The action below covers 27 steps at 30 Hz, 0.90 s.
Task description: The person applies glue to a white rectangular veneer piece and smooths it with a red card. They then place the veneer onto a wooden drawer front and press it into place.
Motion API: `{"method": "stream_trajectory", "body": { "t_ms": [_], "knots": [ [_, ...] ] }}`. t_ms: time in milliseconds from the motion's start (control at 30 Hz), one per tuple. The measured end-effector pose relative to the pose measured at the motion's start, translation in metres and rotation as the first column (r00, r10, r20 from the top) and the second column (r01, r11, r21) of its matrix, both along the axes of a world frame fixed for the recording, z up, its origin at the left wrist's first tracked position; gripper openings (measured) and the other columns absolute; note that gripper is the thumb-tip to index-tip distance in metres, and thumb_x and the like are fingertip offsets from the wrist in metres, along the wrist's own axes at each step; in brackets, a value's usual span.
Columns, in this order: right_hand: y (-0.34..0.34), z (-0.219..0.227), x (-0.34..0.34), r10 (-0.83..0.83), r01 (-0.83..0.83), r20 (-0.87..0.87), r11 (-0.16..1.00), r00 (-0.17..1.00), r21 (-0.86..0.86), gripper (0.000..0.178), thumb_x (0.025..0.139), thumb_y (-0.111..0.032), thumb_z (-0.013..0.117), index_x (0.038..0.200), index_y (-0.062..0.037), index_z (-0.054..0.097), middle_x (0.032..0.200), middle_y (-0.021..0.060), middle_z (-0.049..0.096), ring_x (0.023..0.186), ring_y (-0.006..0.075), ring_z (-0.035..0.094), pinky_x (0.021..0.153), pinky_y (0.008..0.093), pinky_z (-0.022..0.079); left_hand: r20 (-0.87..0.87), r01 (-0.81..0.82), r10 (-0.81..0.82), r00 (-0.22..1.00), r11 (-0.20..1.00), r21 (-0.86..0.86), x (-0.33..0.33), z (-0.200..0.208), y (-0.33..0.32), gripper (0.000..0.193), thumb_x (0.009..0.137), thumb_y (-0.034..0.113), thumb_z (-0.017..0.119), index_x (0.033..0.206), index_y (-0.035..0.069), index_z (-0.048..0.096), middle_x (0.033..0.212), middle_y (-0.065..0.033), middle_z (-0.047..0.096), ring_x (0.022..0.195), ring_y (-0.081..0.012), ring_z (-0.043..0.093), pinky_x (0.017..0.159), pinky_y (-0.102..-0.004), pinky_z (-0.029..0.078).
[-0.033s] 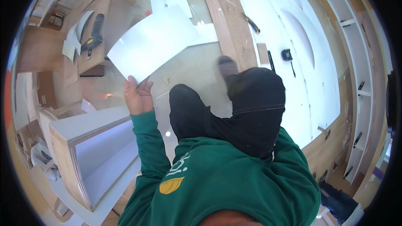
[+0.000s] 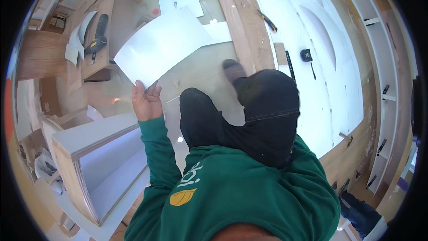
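My left hand [image 2: 147,101] is closed on the lower corner of a thin white curved sheet [image 2: 162,40], thumb and fingers pinching its edge. The sheet spreads up and away from the hand, above the floor. Its far right end lies over or against a narrower white piece [image 2: 220,33]; I cannot tell whether they touch. My right hand is out of sight, its green sleeve running down behind my right leg. Both my legs, in black trousers, show in the middle, with a dark shoe [image 2: 234,70] blurred beside a wooden board.
To the left, a cordless power tool [image 2: 97,40] lies on a wooden bench [image 2: 104,56]. A white-lined wooden box [image 2: 82,180] stands near my left arm. On the right, a white panel [image 2: 341,102] carries a tape measure [image 2: 306,55] and a utility knife [image 2: 267,21]. Another person's legs [image 2: 359,212] show at lower right.
My right leg and shoe have shifted slightly left. My left hand keeps its hold on the white sheet, almost unmoved.
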State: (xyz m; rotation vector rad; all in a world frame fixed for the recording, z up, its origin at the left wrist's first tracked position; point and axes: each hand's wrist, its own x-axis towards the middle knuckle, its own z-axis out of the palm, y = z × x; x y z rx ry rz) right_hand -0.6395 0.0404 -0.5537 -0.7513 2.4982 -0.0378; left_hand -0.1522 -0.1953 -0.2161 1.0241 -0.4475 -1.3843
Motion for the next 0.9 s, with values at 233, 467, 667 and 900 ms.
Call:
{"method": "stream_trajectory", "body": {
  "t_ms": [233,467,667,900],
  "knots": [
    [-0.114,0.029,0.130,0.525,-0.542,-0.141,0.829,0.839,-0.139,0.108,0.070,-0.043,0.076,0.152,-0.0117,0.013,0.149,0.0197,0.031,0.132,0.0402,0.037,0.104,0.0513,0.036,0.132,0.085,-0.108,0.985,0.981,0.172,-0.005,-0.054,-0.010,0.028,0.100,0.023,0.052,0.124,0.008,0.052,0.109,-0.0078,0.067,0.089,-0.0179,0.069,0.065,-0.0278,0.056],
    [-0.186,0.039,0.105,0.317,-0.325,-0.073,0.927,0.946,-0.186,0.094,0.066,-0.033,0.076,0.144,-0.0065,0.031,0.133,0.0217,0.044,0.120,0.0396,0.045,0.099,0.0500,0.040,0.006,0.285,-0.303,0.953,0.903,0.322,-0.067,-0.143,-0.080,0.028,0.100,0.021,0.051,0.124,0.006,0.052,0.105,-0.0098,0.068,0.086,-0.0183,0.070,0.064,-0.0284,0.057],
    [-0.159,0.069,0.030,0.409,-0.447,-0.246,0.886,0.879,-0.126,0.082,0.069,-0.028,0.078,0.139,-0.0035,0.044,0.134,0.0242,0.049,0.125,0.0397,0.045,0.105,0.0461,0.036,-0.052,0.330,-0.340,0.939,0.847,0.417,-0.091,-0.200,-0.098,0.034,0.099,0.022,0.053,0.128,0.004,0.048,0.105,-0.0091,0.066,0.083,-0.0183,0.068,0.065,-0.0295,0.057],
    [-0.176,0.019,-0.124,0.329,-0.465,-0.426,0.843,0.843,-0.270,0.072,0.072,-0.026,0.077,0.136,-0.0063,0.050,0.133,0.0258,0.051,0.125,0.0399,0.047,0.106,0.0442,0.039,-0.055,0.328,-0.349,0.936,0.804,0.496,-0.092,-0.230,-0.105,0.026,0.100,0.019,0.050,0.122,0.006,0.053,0.099,-0.0062,0.069,0.079,-0.0161,0.070,0.066,-0.0292,0.059]
  ]
}}
